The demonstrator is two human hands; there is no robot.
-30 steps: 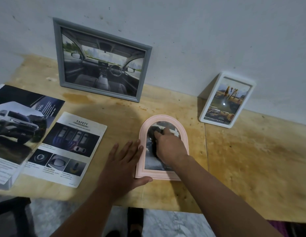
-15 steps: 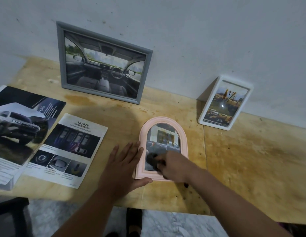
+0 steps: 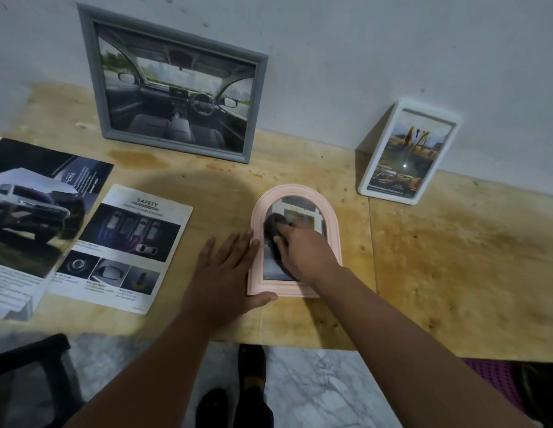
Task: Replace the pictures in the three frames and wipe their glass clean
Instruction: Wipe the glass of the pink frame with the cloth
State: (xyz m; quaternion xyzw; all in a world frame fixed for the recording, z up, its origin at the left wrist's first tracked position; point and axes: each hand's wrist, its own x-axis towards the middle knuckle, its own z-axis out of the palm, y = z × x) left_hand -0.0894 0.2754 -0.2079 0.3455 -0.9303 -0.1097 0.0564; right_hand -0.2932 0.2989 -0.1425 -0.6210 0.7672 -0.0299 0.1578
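A pink arched frame (image 3: 330, 217) lies flat on the wooden table (image 3: 454, 257). My right hand (image 3: 306, 254) presses a dark cloth (image 3: 272, 224) on its glass, about mid-height. My left hand (image 3: 228, 270) lies flat with fingers spread against the frame's left edge, thumb at its bottom corner. A grey frame (image 3: 176, 84) with a car-interior picture leans on the wall at the back. A small white frame (image 3: 408, 156) with a yellowish picture leans on the wall at the right.
A loose "SAFETY" brochure page (image 3: 123, 248) and a car brochure (image 3: 31, 217) lie on the table's left side. A dark chair (image 3: 31, 381) stands below the table edge at lower left. My feet (image 3: 238, 403) show on the marble floor.
My right hand slid the cloth from the top of the glass down to its lower part, then back up towards the middle. My left hand stayed against the frame.
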